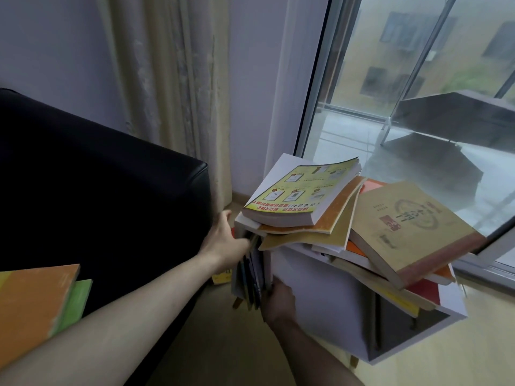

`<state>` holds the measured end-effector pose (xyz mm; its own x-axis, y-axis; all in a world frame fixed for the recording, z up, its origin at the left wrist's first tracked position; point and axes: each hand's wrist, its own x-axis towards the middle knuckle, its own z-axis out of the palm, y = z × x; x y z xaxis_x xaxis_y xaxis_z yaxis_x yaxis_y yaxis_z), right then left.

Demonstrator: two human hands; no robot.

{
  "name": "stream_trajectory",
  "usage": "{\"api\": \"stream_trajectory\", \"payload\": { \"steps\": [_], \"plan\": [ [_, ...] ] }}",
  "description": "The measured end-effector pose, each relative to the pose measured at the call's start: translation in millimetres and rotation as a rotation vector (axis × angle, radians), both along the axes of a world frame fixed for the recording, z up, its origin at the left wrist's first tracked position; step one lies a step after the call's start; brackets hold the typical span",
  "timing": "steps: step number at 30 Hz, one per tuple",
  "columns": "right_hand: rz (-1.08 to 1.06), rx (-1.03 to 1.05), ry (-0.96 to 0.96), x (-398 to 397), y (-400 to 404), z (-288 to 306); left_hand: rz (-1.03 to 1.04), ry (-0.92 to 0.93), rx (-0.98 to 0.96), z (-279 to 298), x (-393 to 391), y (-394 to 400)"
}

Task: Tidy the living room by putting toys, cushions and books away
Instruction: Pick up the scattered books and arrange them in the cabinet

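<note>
The book covers (301, 190) carry Chinese print, unreadable.

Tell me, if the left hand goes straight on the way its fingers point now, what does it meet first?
Probably the upright books in the white shelf. The left hand points right, and its fingertips already seem to be among their top edges, under the overhanging stack. Depth is unclear.
</note>
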<state>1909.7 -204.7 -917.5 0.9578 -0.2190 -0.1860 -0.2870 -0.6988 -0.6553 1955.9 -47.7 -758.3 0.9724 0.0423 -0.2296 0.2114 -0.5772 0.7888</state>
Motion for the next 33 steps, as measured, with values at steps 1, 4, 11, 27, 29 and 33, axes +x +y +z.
{"api": "stream_trajectory", "payload": {
  "steps": [1, 4, 11, 27, 29, 33],
  "plan": [
    [0.011, 0.017, -0.024, -1.0, 0.9, -0.5, 0.02, -0.045, -0.035, 3.0, 2.8, -2.0],
    [0.038, 0.054, -0.097, -5.0, 3.3, -0.4, 0.018, -0.063, -0.055, 1.8, 5.8, -2.1],
    [0.093, 0.117, -0.11, 1.7, -4.8, 6.1, -0.063, 0.072, 0.082, -23.6, 6.0, 10.3],
    [0.1, 0.004, 0.046, 14.6, -9.4, -2.1, -0.201, 0.121, 0.153, -40.1, 11.6, 6.8],
    [0.121, -0.005, 0.073, 15.7, -12.2, -0.1, -0.189, 0.117, 0.159, -39.6, 11.3, 3.3],
    [0.198, -0.038, 0.12, 16.8, -16.1, 2.8, -0.139, 0.101, 0.202, -35.5, 5.0, -6.0]
  ]
}}
